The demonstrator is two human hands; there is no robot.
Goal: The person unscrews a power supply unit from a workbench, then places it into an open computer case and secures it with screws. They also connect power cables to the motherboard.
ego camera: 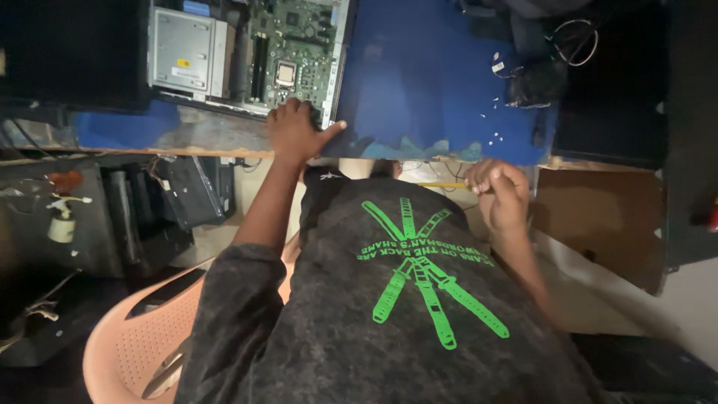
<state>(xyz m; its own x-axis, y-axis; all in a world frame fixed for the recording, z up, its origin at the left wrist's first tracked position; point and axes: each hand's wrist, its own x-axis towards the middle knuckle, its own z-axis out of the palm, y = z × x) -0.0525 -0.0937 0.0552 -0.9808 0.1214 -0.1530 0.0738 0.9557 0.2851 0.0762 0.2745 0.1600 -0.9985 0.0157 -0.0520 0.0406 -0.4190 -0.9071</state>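
Single head view, looking steeply down, close over torso, facing table edge

The open computer case is cut off at the top edge, its far half perhaps unseen.

open computer case on table, chair below left, cables right

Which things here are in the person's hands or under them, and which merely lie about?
In hand:
left hand on open computer case
right hand gripping yellow tool

Lying about:
small white bits on blue mat
cable coil
pink chair
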